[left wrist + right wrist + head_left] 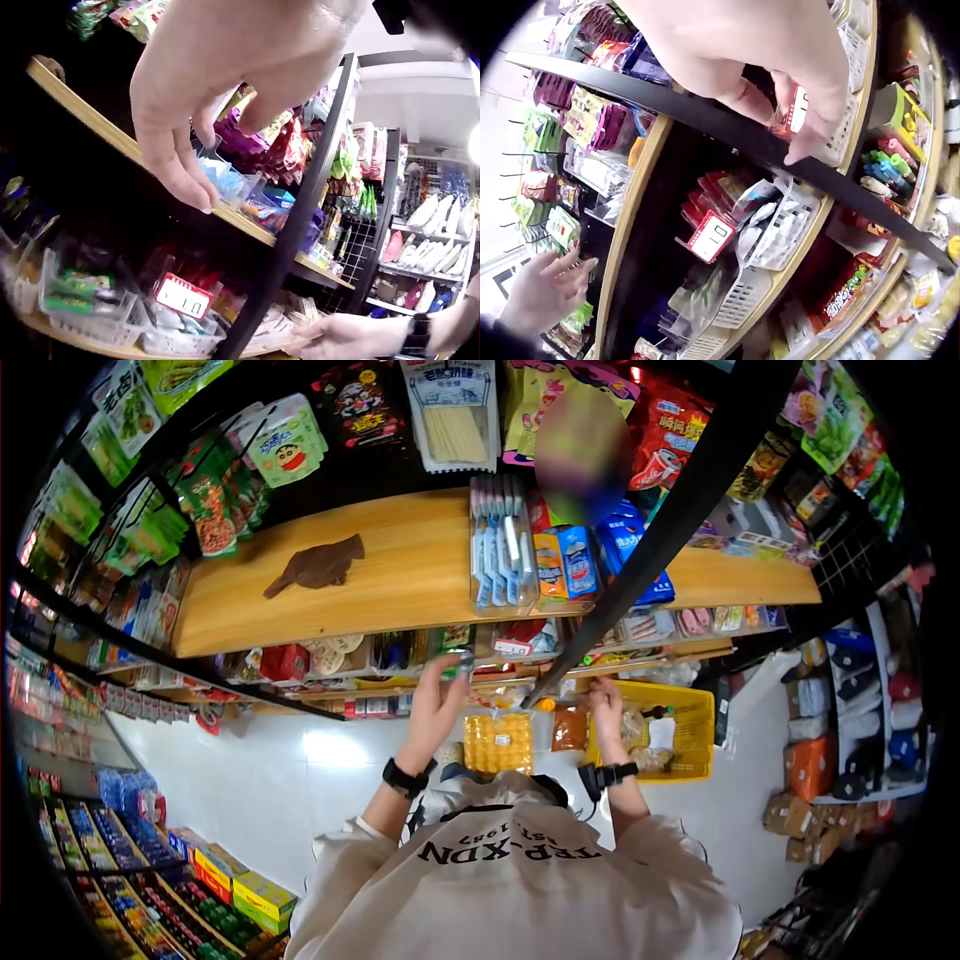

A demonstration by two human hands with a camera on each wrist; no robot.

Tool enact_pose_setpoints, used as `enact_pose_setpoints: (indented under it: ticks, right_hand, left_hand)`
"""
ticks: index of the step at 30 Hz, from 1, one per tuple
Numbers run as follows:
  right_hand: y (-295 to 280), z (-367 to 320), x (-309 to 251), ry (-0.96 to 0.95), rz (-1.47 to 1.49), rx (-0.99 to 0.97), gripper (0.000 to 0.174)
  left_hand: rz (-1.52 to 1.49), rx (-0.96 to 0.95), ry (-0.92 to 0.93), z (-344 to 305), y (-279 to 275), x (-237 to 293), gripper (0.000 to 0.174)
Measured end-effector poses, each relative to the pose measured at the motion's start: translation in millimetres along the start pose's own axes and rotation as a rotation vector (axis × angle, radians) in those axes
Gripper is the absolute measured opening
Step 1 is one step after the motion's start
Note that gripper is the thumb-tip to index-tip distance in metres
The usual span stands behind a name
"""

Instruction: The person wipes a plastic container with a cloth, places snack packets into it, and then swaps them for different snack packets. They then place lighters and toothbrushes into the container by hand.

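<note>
My left hand (pixel 432 712) is raised at the front edge of the wooden shelf (pixel 400 575). Its fingers (pixel 180 169) bend loosely downward in the left wrist view, with nothing seen between them. Lower and to the right, my right hand (pixel 608 718) reaches toward the lower shelves, beside a black post (pixel 640 545). Seen from the right wrist, its fingers (pixel 810 139) curve down over the post, and a red-and-white price tag (pixel 798 111) shows between them. A white basket (pixel 784 225) of packets with another price tag (pixel 711 237) sits close below.
A brown flat piece (pixel 320 565) lies on the upper shelf, left of a clear bin of blue packets (pixel 500 550). Snack bags (pixel 285 440) hang above. On the floor are a yellow crate (pixel 695 735), a yellow package (pixel 498 743) and a brown package (pixel 570 728).
</note>
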State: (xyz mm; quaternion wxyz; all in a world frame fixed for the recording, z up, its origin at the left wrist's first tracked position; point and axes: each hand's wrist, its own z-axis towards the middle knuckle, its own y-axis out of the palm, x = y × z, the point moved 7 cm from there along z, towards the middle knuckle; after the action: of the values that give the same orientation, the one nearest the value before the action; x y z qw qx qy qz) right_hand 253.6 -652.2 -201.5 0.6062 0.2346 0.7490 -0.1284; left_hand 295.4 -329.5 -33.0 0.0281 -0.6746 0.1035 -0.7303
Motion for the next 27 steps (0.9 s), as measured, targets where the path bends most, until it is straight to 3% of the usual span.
enact_pose_setpoints:
  ticks: [2,3,8,11,17,19,21,23,25,27]
  right_hand:
    - [6,-28,-1,0.081,-0.02,-0.161,0.028]
    - [14,-45,-13,0.112,-0.043,-0.242,0.026]
    - [50,-71,-46,0.145,-0.064,-0.364,0.022]
    - [88,-73,-97,0.017,-0.059,-0.424,0.023]
    - [147,-70,-156,-0.081,0.011,-0.4,0.039]
    - [158,-71,-158,-0.007,0.11,-0.368,0.044]
    - [167,-65,-141,0.022,0.072,-0.407,0.052]
    - [182,-67,-141,-0.142,-0.026,-0.474,0.059]
    - [186,-71,-141,-0.101,0.018,-0.484,0.06]
    - [188,-79,-136,0.096,0.15,-0.503,0.058]
  left_hand:
    - [-0.011,0.033,0.109,34,2,14,0.043]
    - [-0.02,0.024,0.112,49,5,23,0.043]
    - [-0.185,-0.062,-0.243,96,29,27,0.062]
    - [-0.164,-0.155,-0.127,107,36,13,0.062]
    - [-0.169,-0.281,-0.193,63,21,13,0.059]
    - [-0.172,-0.288,-0.051,44,15,6,0.059]
    - [-0.05,-0.291,-0.063,21,8,6,0.058]
    - [0.006,-0.326,-0.11,9,0,12,0.059]
    - [-0.002,-0.308,-0.063,5,-6,12,0.058]
    - [-0.064,-0.331,-0.106,13,-10,2,0.06]
